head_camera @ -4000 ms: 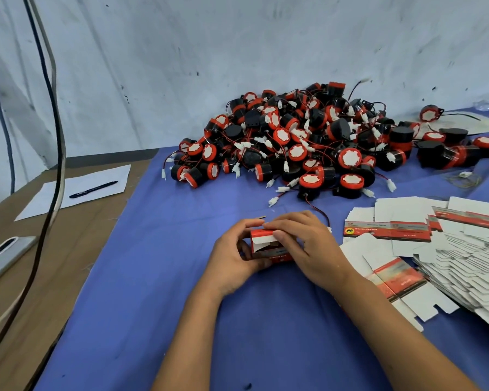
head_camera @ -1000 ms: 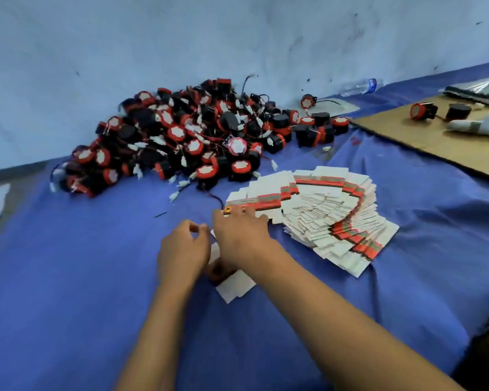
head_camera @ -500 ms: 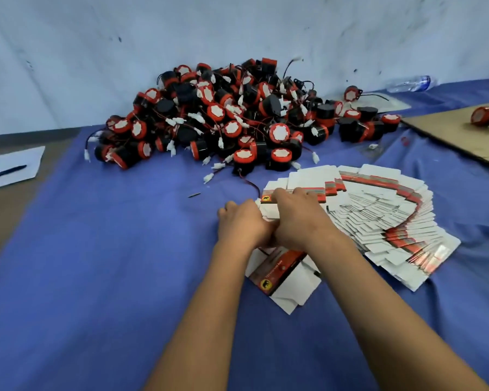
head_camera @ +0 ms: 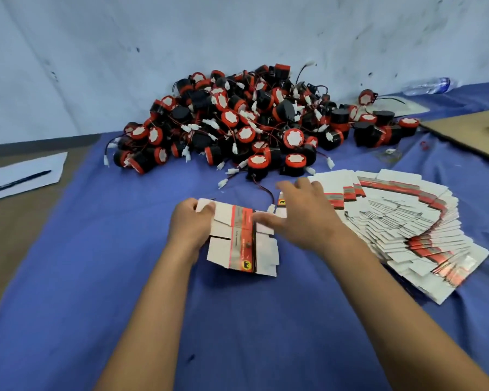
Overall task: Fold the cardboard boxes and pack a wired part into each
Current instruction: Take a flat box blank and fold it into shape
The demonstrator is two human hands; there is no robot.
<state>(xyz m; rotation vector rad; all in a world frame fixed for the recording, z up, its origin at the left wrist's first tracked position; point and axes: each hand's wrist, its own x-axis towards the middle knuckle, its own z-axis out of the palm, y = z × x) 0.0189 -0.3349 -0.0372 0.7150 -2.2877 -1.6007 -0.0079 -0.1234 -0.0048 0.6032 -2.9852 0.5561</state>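
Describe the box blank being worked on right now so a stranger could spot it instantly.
Start at the pile of red-and-black wired parts on the blue cloth, then come toward the person. The flat box blank sits between the hands, gripped by the left hand. Unlike the fanned stack of blanks, it lies alone.

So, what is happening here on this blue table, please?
A person is packing wired parts into small boxes. The left hand grips a flat, unfolded box blank by its left edge, and the right hand touches its right side with loose fingers. The blank is not yet folded and holds no part. A fanned stack of more blanks lies to the right, and the pile of red-and-black wired parts waits behind on the blue cloth.
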